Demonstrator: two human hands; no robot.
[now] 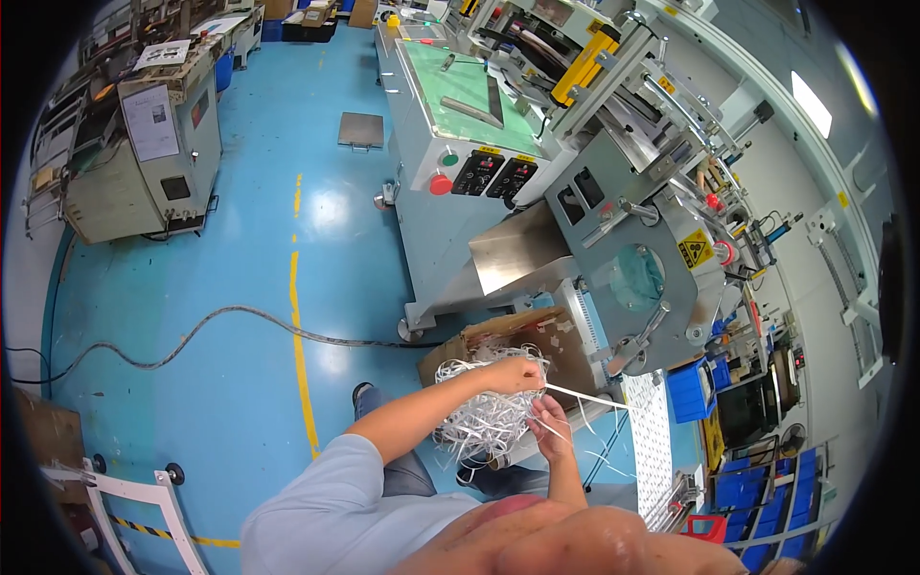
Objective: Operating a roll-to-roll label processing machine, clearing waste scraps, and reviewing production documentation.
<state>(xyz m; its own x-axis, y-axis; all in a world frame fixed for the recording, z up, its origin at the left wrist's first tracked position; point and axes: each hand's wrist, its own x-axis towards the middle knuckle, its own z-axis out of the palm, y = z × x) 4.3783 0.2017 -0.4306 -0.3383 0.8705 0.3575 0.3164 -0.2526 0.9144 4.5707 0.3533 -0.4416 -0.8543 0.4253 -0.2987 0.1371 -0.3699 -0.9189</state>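
Note:
A large tangle of thin white strips [479, 412] hangs in front of me, at the near side of an open cardboard box [565, 340]. My left hand [515, 375] is closed at the top right of the tangle, gripping strips. From it a flat white strip [586, 395] stretches right toward the machine. Just below, my right hand [551, 425] has its fingers curled against the tangle's right edge. Thin strips run through and past those fingers, and a few loose ends dangle to the right. The fingertips of both hands are partly hidden.
A grey machine [613, 206] with knobs and rollers stands at the right, beside a green-topped control cabinet [446, 96]. A long white sheet [652, 450] comes down below it. A black cable [230, 310] crosses the blue floor. At lower left stands a white wheeled frame [134, 498].

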